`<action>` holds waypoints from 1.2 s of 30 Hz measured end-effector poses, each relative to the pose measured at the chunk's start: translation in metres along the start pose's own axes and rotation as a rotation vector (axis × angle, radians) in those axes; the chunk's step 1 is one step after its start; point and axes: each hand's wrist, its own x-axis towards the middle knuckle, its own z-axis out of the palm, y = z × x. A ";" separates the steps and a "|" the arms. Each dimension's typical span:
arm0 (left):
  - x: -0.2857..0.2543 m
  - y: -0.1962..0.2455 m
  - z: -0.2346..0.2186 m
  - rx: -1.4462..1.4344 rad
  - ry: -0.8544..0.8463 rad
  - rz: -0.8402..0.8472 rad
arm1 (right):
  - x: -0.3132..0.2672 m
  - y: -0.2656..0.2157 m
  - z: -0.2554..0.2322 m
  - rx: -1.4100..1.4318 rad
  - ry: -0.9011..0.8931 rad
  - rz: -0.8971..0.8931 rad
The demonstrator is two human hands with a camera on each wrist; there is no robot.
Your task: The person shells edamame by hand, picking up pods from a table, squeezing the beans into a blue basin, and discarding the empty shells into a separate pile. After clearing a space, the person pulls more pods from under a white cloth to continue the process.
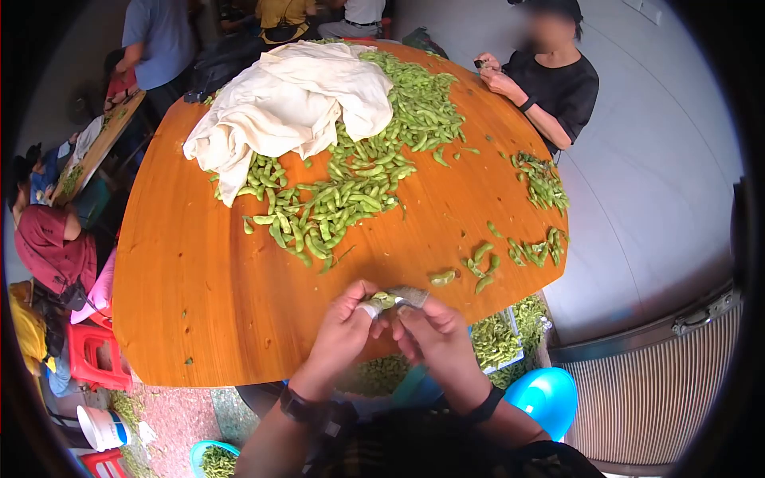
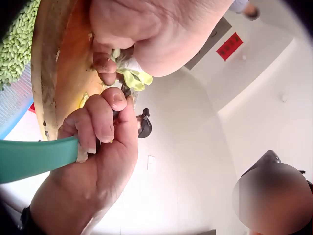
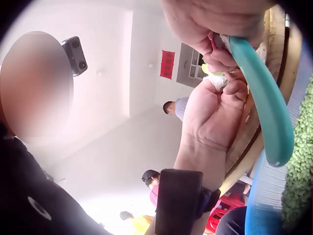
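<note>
Over the near edge of the wooden table (image 1: 191, 311), the left hand (image 1: 339, 331) (image 2: 161, 32) pinches a green pod (image 1: 384, 300) (image 2: 134, 78), which looks split in the left wrist view. White wrapping covers its thumb. Close beside it, the right hand (image 1: 438, 338) (image 3: 215, 24) curls round a tool with a green handle (image 2: 39, 159) (image 3: 266, 103); the tool's working end is hidden by the fingers. A grey covering (image 1: 410, 296) shows on a right-hand finger. Both hands nearly meet at the pod.
Piled pods (image 1: 335, 207) and a cream cloth (image 1: 291, 99) lie beyond the hands. Loose pods (image 1: 482, 267) are at the right. Shelled beans (image 2: 17, 54) (image 3: 301, 171) fill a container below the edge. A blue basin (image 1: 546, 398) stands lower right; a person (image 1: 558, 88) is at the far right.
</note>
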 end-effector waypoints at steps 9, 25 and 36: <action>-0.002 0.018 0.007 0.012 -0.006 -0.004 | 0.000 -0.021 -0.029 -0.087 0.343 -0.100; 0.003 0.028 0.007 -0.576 -0.009 -0.091 | 0.009 0.002 -0.072 -0.708 0.271 -0.369; 0.011 0.014 0.041 1.086 0.190 0.286 | 0.019 -0.016 -0.097 -0.842 0.285 -0.379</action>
